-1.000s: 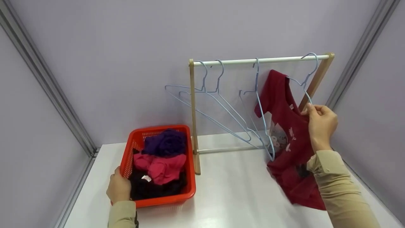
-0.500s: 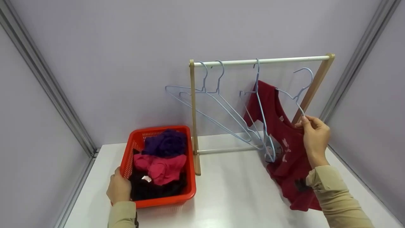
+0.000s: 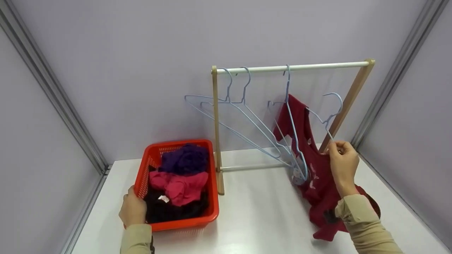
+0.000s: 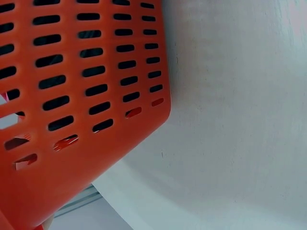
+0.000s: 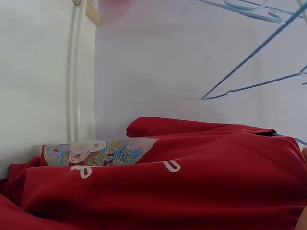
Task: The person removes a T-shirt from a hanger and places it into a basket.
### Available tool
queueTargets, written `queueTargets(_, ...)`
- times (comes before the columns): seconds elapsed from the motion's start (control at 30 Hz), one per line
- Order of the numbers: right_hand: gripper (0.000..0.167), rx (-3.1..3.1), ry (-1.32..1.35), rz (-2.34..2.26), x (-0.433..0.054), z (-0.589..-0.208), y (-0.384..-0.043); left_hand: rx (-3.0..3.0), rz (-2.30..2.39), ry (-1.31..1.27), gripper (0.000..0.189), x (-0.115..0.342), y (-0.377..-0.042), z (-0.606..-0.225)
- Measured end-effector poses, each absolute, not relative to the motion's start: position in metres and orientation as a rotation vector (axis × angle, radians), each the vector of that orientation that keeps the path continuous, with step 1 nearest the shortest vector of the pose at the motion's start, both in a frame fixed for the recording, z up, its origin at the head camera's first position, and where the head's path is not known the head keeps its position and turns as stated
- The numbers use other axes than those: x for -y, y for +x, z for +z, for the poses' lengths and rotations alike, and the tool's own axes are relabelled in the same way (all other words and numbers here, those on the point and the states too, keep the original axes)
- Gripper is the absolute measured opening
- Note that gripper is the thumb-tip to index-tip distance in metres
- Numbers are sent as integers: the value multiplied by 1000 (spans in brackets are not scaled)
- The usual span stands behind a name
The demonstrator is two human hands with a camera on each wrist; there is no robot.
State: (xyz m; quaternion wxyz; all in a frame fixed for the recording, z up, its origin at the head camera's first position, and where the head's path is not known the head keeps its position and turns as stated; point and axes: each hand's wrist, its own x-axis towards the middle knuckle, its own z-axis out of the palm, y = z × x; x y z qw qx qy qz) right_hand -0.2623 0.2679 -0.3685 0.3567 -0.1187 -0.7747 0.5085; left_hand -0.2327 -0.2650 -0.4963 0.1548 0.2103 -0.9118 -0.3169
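Observation:
My right hand (image 3: pixel 343 164) pinches a light blue wire hanger (image 3: pixel 326 121) at its shoulder, together with the neckline of a dark red T-shirt (image 3: pixel 319 183) that hangs on it. The hanger's hook is below the rail (image 3: pixel 328 66) and apart from it. In the right wrist view the shirt (image 5: pixel 192 182) fills the lower half, with a patterned print and white marks. My left hand (image 3: pixel 132 208) grips the left rim of a red plastic basket (image 3: pixel 187 223); its fingers are mostly hidden by the basket wall. The left wrist view shows the slotted basket side (image 4: pixel 110 143).
In the basket lie purple cloth (image 3: pixel 185 158), pink cloth (image 3: pixel 183 187) and black cloth (image 3: pixel 176 211). Three blue hangers, one of them a hanger (image 3: pixel 290 116) beside the shirt, hang on the wood-and-white rack. The white table (image 3: pixel 257 215) is bordered by pale walls.
My right hand has come down and a little left with the hanger and shirt; the hook has left the rail. My left hand and the basket have stayed put.

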Motion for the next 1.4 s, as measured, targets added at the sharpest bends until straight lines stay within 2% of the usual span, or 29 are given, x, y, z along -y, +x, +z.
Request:
queueTargets(0.33,32,1965,-340,1287,-269,-385,-262,2613,-960,636,52,266,-233,-494)
queueTargets(0.53,25,1950,-225,1316,-270,-395,-264,2607,-955,640,52,266,-233,-494)
queueTargets(0.8,26,1999,-151,1288,-269,-397,-265,2561,-769,598,42,262,-236,-496)
queueTargets(1.0,22,2094,-133,1151,-267,-398,-264,2360,-661,586,37,247,-244,-490)
queueTargets(1.4,19,2241,-170,1123,-265,-406,-265,2233,-686,307,34,193,-268,-463)
